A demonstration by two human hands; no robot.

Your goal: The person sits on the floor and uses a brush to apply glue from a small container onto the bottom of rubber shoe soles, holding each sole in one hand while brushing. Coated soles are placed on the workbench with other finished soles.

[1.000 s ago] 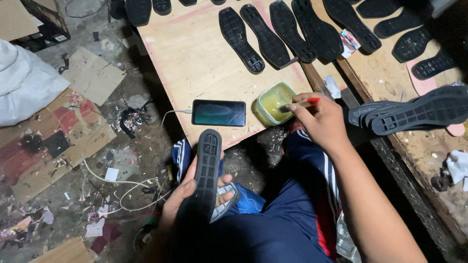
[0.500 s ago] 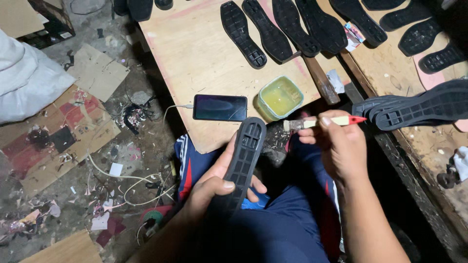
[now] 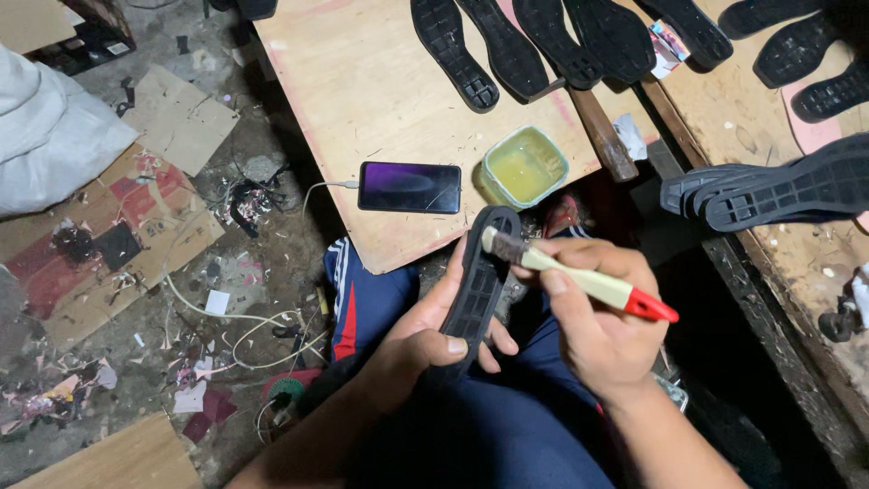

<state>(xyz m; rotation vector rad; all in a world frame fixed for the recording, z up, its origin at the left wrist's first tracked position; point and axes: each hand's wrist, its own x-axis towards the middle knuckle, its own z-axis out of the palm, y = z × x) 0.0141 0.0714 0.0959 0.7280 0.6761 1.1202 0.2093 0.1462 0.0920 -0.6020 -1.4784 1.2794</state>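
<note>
My left hand (image 3: 433,340) grips a black rubber shoe sole (image 3: 482,281) and holds it up over my lap, ribbed side toward me. My right hand (image 3: 593,330) holds a small brush (image 3: 579,279) with a pale handle and a red end. Its bristles rest on the top rim of the sole. Just beyond, on the edge of a plywood board (image 3: 380,100), stands a green tub of yellowish glue (image 3: 524,167).
A dark phone (image 3: 409,187) with a white cable lies on the board beside the tub. Several black soles (image 3: 543,45) lie in a row at the board's far end, and more are stacked (image 3: 778,190) on the bench at right. Cardboard scraps (image 3: 109,217) and wires litter the floor at left.
My right hand brought the brush back from the glue tub and down onto the sole. My left hand raised the sole and tilted it toward the brush.
</note>
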